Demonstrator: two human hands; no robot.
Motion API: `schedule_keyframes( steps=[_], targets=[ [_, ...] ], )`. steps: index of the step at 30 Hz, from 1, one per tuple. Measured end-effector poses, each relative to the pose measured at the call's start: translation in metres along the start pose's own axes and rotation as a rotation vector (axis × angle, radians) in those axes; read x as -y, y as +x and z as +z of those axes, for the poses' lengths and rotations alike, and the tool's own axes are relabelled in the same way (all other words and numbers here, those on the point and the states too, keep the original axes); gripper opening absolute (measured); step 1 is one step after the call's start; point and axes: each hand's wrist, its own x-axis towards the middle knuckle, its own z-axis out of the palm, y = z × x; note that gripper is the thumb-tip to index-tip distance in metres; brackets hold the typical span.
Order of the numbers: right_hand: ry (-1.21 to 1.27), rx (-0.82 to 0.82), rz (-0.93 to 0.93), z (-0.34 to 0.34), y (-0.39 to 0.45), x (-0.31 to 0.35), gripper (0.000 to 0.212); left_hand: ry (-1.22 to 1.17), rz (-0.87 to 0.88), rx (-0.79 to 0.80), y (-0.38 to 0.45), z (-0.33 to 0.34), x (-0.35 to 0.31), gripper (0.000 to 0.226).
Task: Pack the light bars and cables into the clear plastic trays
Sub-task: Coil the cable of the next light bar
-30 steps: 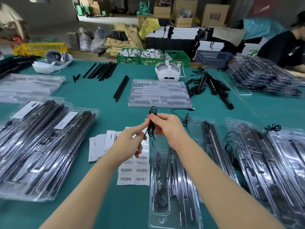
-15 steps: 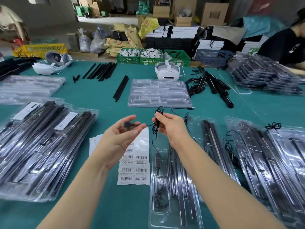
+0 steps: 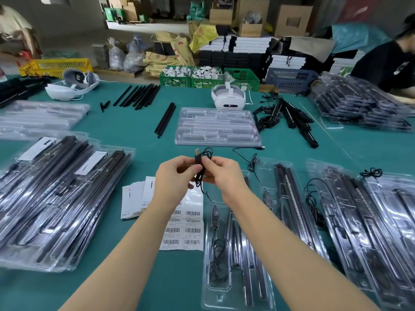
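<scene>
Both hands meet above the green table, holding a thin black cable (image 3: 200, 163) bunched into loops. My left hand (image 3: 174, 179) pinches the cable's USB plug end, which sticks up between the hands. My right hand (image 3: 221, 172) grips the looped bundle. The cable hangs down to an inline controller (image 3: 214, 217) lying in the clear plastic tray (image 3: 208, 295) below, which holds dark light bars (image 3: 241, 250) and more coiled wire. An empty clear tray (image 3: 216, 126) lies farther back in the middle.
Filled trays are stacked at left (image 3: 56, 198) and right (image 3: 359, 221). Barcode label sheets (image 3: 184, 230) lie under my left forearm. Loose black bars (image 3: 165, 120), a tangle of bars with cables (image 3: 289, 117), two white headsets and crates sit further back. A person works at far right.
My left hand, held apart half a second ago, has come back against my right hand. The cable bundle is tighter and the USB plug now sticks up between the hands.
</scene>
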Motion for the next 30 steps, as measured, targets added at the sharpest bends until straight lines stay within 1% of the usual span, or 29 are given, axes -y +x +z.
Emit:
schedule_keyframes(
  steps=[3, 5, 6, 8, 9, 12, 18, 20, 22, 24, 25, 27, 29, 30],
  targets=[
    [0.031, 0.047, -0.013, -0.003, -0.001, 0.001, 0.017, -0.081, -0.072, -0.002, 0.002, 0.002, 0.001, 0.011],
    [0.069, 0.078, -0.032, -0.005, -0.001, 0.001, 0.017, -0.113, -0.128, 0.01, 0.003, 0.005, 0.001, 0.021],
    [0.072, 0.085, -0.05, -0.006, 0.0, 0.001, 0.016, -0.151, -0.161, 0.045, 0.003, 0.006, 0.0, 0.024],
    [0.023, 0.069, -0.097, -0.007, 0.0, 0.001, 0.015, -0.222, -0.195, 0.145, 0.001, 0.011, -0.003, 0.018],
    [0.002, 0.053, -0.119, -0.007, 0.0, 0.001, 0.015, -0.242, -0.202, 0.172, 0.0, 0.012, -0.003, 0.02],
    [0.018, 0.028, -0.147, -0.008, 0.002, -0.002, 0.015, -0.317, -0.246, 0.216, -0.001, 0.014, -0.004, 0.026],
    [0.073, 0.041, -0.132, -0.01, 0.004, -0.01, 0.01, -0.425, -0.376, 0.344, 0.0, 0.011, 0.002, 0.035],
    [0.022, 0.049, -0.169, -0.013, 0.006, -0.011, 0.011, -0.455, -0.41, 0.35, 0.001, 0.008, 0.004, 0.033],
    [-0.091, 0.043, -0.222, -0.016, 0.009, -0.013, 0.012, -0.466, -0.41, 0.338, 0.003, 0.005, 0.006, 0.029],
    [-0.22, 0.028, -0.277, -0.02, 0.014, -0.014, 0.012, -0.428, -0.361, 0.336, 0.005, 0.001, 0.008, 0.025],
    [-0.257, 0.037, -0.286, -0.022, 0.016, -0.013, 0.012, -0.365, -0.319, 0.331, 0.006, -0.002, 0.008, 0.02],
    [-0.282, 0.084, -0.258, -0.025, 0.019, -0.012, 0.012, -0.136, -0.203, 0.318, 0.01, -0.007, 0.007, 0.015],
    [-0.332, 0.131, -0.209, -0.028, 0.021, -0.012, 0.014, 0.087, -0.099, 0.299, 0.016, -0.012, 0.005, 0.018],
    [-0.369, 0.159, -0.173, -0.029, 0.022, -0.012, 0.015, 0.143, -0.071, 0.287, 0.019, -0.013, 0.004, 0.02]
  ],
)
